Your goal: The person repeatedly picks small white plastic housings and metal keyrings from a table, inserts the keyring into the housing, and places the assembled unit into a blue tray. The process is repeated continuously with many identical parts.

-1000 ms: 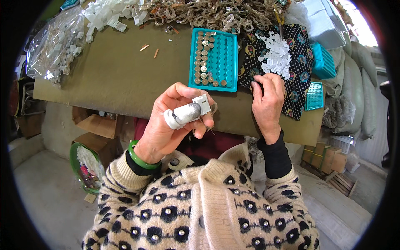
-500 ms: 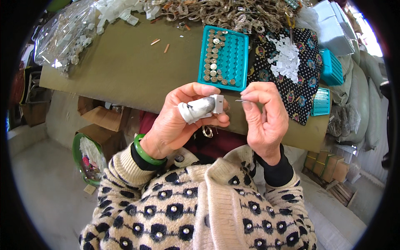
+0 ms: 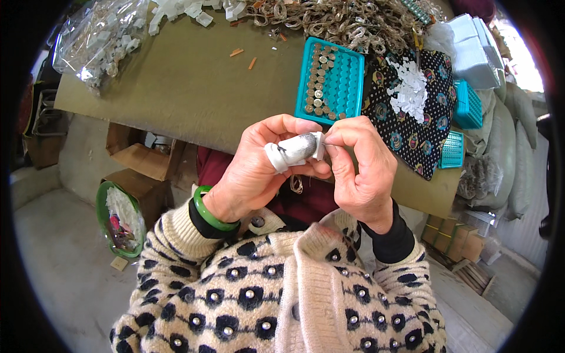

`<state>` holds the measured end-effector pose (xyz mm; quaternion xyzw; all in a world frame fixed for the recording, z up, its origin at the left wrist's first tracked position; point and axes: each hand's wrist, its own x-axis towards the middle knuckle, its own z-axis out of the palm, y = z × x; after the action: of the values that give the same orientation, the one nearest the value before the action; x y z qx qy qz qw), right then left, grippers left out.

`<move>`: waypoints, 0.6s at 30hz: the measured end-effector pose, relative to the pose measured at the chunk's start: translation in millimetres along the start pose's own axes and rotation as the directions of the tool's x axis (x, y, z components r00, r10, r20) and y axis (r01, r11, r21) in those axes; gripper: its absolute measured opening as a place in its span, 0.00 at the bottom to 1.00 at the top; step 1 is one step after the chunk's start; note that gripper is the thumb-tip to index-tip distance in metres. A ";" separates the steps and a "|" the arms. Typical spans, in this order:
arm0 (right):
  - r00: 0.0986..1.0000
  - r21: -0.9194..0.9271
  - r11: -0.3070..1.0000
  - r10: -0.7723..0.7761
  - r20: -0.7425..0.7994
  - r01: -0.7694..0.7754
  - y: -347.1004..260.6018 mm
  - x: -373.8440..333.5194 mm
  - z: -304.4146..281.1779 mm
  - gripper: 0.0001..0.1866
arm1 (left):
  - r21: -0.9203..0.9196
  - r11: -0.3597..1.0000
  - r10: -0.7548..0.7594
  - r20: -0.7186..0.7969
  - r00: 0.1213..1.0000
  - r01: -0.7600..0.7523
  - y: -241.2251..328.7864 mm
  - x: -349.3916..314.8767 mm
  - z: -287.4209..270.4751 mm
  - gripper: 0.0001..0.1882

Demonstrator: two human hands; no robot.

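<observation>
My left hand [image 3: 238, 170] is closed around a small white plastic block [image 3: 318, 145], held at its fingertips. A white, grey-smudged sleeve [image 3: 294, 150] with a rolled rim lies along that hand; it looks like a finger cot over one finger. My right hand [image 3: 368, 170] is pinched, thumb against forefinger, right at the block's face. Between those fingertips is a thin, dark, sliver-like piece [image 3: 328, 145], mostly hidden now. Just beyond the hands, a teal tray [image 3: 359, 82] of round pockets holds several shiny round metal discs [image 3: 318, 94], mainly along its left side.
Bundles of tan cord [image 3: 335, 23] are heaped at the table's back. White flat pieces [image 3: 409, 88] lie on a dark patterned cloth [image 3: 432, 132] to the right. A clear bag of white parts [image 3: 109, 44] is at far left. Below stands a green basket [image 3: 100, 209].
My right hand has moved left, bringing the thin piece from a gap away up to the white block. The block has turned slightly in my left hand. The view has shifted a little.
</observation>
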<state>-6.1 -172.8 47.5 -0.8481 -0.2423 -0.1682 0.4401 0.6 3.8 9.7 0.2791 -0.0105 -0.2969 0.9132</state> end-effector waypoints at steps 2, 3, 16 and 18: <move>1.000 -0.027 1.000 -0.006 0.001 0.006 -1.5 0.9 3.9 0.06 | -0.037 0.999 0.010 -0.016 1.000 -0.011 0.7 -1.2 -1.1 0.15; 0.998 0.073 0.995 0.066 0.010 -0.066 -1.9 1.2 3.8 0.05 | -0.048 0.999 0.019 -0.021 1.000 -0.020 1.3 -1.7 -1.8 0.14; 0.984 -0.122 0.988 -0.075 0.164 0.096 -16.0 18.5 3.6 0.10 | -0.153 0.988 -0.029 -0.085 0.996 0.015 0.7 -5.1 -6.3 0.07; 0.977 -0.158 0.980 -0.086 0.194 0.118 -20.7 21.8 2.7 0.11 | -0.151 0.989 -0.022 -0.074 0.997 0.010 2.7 -4.4 -5.1 0.07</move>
<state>0.6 -154.6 70.6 -0.8807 -0.3107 -0.1305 0.3327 -0.7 10.5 7.4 0.2205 0.0485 -0.2935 0.9289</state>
